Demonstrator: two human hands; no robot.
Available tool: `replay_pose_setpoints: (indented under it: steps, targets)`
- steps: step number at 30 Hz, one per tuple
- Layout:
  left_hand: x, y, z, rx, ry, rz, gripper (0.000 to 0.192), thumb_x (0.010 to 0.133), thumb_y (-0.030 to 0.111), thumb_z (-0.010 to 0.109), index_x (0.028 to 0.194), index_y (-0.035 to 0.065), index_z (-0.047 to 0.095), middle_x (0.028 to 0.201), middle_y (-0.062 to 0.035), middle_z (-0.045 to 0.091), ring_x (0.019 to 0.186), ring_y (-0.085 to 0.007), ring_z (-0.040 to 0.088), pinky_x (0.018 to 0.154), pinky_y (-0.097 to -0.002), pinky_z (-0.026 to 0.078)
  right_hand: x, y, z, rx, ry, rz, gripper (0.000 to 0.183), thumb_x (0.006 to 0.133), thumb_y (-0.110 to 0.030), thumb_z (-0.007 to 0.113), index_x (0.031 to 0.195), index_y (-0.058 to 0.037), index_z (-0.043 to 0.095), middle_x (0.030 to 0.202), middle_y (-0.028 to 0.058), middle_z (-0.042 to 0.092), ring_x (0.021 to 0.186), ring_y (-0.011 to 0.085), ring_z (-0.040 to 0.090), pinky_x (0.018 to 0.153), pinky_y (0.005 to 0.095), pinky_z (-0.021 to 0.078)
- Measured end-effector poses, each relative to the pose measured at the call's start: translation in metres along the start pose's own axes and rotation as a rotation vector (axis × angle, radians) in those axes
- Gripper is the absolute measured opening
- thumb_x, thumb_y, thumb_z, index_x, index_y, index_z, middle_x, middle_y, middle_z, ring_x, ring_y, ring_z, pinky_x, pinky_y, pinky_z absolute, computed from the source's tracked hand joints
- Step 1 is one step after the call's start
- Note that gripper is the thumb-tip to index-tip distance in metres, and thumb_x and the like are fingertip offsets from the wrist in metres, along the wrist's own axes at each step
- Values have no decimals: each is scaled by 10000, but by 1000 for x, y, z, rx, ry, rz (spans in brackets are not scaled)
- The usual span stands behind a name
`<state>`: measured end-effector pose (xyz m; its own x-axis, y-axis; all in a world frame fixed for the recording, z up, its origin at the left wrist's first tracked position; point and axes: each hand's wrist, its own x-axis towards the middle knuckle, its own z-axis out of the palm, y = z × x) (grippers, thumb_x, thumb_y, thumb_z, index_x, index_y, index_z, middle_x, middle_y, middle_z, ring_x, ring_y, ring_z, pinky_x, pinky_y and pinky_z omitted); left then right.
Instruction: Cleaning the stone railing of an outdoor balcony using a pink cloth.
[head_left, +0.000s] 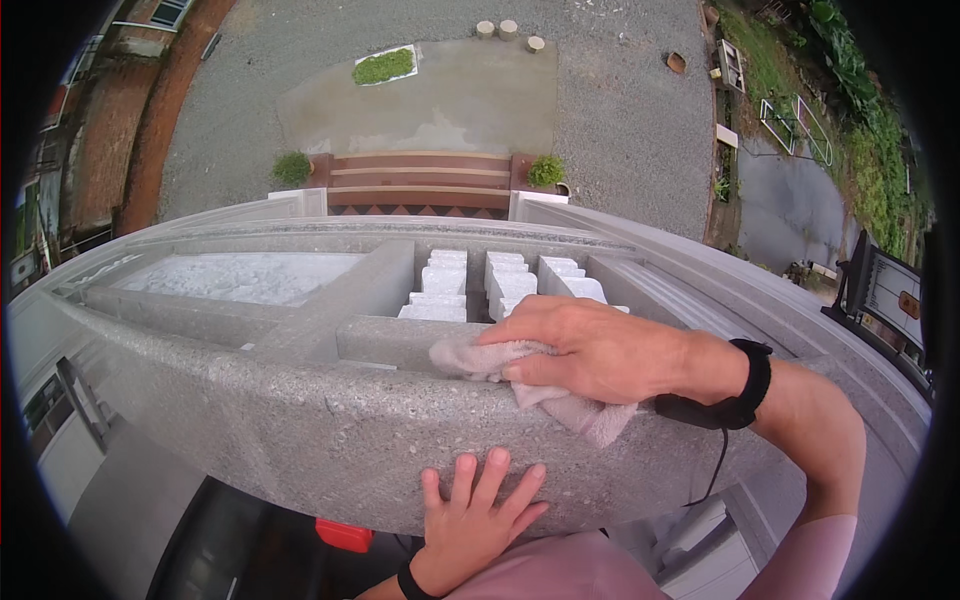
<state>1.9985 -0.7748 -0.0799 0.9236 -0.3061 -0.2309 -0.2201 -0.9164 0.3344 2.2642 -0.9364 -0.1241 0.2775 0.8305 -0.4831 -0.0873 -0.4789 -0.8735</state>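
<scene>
My right hand (592, 349) grips a crumpled pale pink cloth (600, 416), pressed onto the inner edge of a speckled grey stone balcony railing (315, 405). Part of the cloth hangs over the near face of the rail. My left hand (480, 495) rests flat on that near face, fingers spread, with nothing in it. Just beyond the cloth, white carved balusters (444, 277) stand between stone bars. A black strap (750, 382) with a cable circles my right wrist.
Far below lie brick-red steps (420, 180) between two potted shrubs (545, 171), with a gravel yard (240, 112) around a concrete patch. A red object (343, 535) shows under the rail at my left. A dark-framed panel (892, 300) bearing writing is at the right.
</scene>
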Motion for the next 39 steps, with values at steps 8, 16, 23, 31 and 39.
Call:
replay_pose_setpoints:
  steps: [8,16,23,31,39]
  targets:
    - [0,3,0,27,-30,-39,787,819,720,738,1468,309,567,1713,-141,248,1608,-413,119,1250,-678,72,-64,53,-41,173,-270,500,524,1069,-414,540,1423,-36,619,1317,185,697,1197,296,641,1069,395,451]
    - [14,6,-7,-120,-50,-78,618,872,577,763,1422,330,626,1526,-142,457,1369,-424,423,1089,-702,296,-194,121,-106,-472,-455,1071,536,914,-422,697,1306,-58,716,1205,194,743,1140,348,687,1013,425,509]
    - [12,9,-15,-106,-183,-139,685,797,700,769,1360,321,675,1496,-198,457,1370,-476,385,1139,-731,211,-6,84,-95,-129,-116,396,525,956,-279,666,1407,-12,630,1311,208,704,1186,329,672,1042,385,497]
    - [22,16,-19,-118,-228,-212,577,751,690,806,1212,352,728,1370,-188,491,1270,-478,422,1093,-745,235,101,94,47,-63,-526,-156,480,958,-187,663,1430,-111,620,1276,229,567,1151,428,611,984,487,508]
    - [18,14,-26,-79,-274,-220,565,703,676,840,1160,366,720,1260,-164,459,1204,-475,424,1052,-752,270,19,157,-1,7,-90,47,368,982,-122,656,1350,-105,654,1240,172,529,1143,357,593,1003,434,491]
